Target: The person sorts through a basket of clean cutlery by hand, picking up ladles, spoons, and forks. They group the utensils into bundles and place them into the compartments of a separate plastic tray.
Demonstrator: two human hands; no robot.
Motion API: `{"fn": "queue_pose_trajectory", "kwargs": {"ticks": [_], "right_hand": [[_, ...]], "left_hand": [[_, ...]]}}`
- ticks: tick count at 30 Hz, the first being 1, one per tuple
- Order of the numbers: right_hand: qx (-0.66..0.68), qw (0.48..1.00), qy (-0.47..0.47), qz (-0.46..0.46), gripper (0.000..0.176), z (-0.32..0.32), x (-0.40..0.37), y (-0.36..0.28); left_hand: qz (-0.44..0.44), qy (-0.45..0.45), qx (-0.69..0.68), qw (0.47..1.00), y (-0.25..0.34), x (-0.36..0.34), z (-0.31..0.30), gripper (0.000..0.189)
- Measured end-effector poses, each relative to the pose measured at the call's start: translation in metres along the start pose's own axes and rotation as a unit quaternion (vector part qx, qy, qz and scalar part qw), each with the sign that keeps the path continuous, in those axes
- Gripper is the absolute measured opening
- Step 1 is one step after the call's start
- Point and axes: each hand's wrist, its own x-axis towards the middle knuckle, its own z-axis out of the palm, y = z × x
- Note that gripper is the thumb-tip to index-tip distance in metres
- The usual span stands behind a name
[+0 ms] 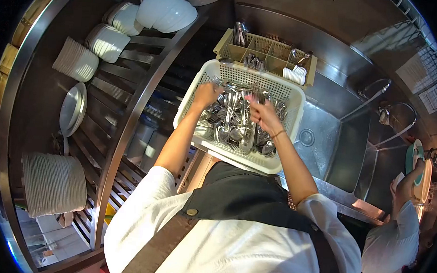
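A cream perforated plastic basket in front of me is heaped with metal spoons and forks. Over its left side, my left hand is closed, with what looks like a fork standing out past its fingers. My right hand is above the right half of the heap, its thumb and fingers closed on forks that point away from me. How many it holds is hard to tell. Behind the basket, a divided cutlery holder has upright cutlery, spoons and white soup spoons in its compartments.
To the right is a steel sink with two curved taps. A slatted rack on the left bears stacked bowls and plates. At far right another person's arm is near coloured plates.
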Motion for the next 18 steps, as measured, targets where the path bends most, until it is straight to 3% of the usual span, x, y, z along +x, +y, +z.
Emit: {"fn": "queue_pose_trajectory", "kwargs": {"ticks": [1,2,5,7,8,11,13,14,17,18], "right_hand": [[-0.052,0.998,0.041,0.016,0.019,0.0,-0.006,0.011],[-0.103,0.991,0.083,0.033,0.019,-0.001,-0.01,0.022],[-0.105,0.992,0.011,0.066,0.019,-0.005,-0.015,0.045],[-0.097,0.994,0.032,0.048,0.018,-0.005,-0.014,0.043],[-0.089,0.994,0.054,0.028,0.018,-0.007,-0.012,0.04],[-0.152,0.978,0.121,-0.073,0.027,-0.011,0.0,-0.002],[-0.079,0.975,0.118,-0.168,0.028,-0.004,0.023,-0.026],[-0.08,0.976,0.116,-0.164,0.028,0.005,0.029,-0.039],[-0.08,0.979,0.036,-0.182,0.026,0.027,0.037,-0.055],[-0.089,0.987,0.019,-0.131,0.026,0.03,0.035,-0.049]], "left_hand": [[0.027,-0.064,0.228,0.971,-0.003,-0.007,0.0,0.023],[0.029,-0.067,0.228,0.971,-0.004,-0.006,0.002,0.023],[-0.002,-0.085,0.167,0.982,-0.004,-0.001,0.002,0.016],[0.045,-0.03,-0.121,0.991,-0.001,0.006,-0.008,0.01],[0.068,0.004,-0.162,0.984,0.001,0.01,-0.012,0.005],[0.076,0.003,-0.179,0.981,0.058,0.005,-0.058,0.005],[0.108,0.01,-0.18,0.978,0.088,0.005,-0.07,0.005],[0.147,0.018,-0.183,0.972,0.104,0.005,-0.072,0.006],[0.147,0.036,-0.258,0.954,0.119,0.01,-0.045,0.007],[0.146,0.062,-0.193,0.968,0.123,0.005,-0.044,0.012]]}}
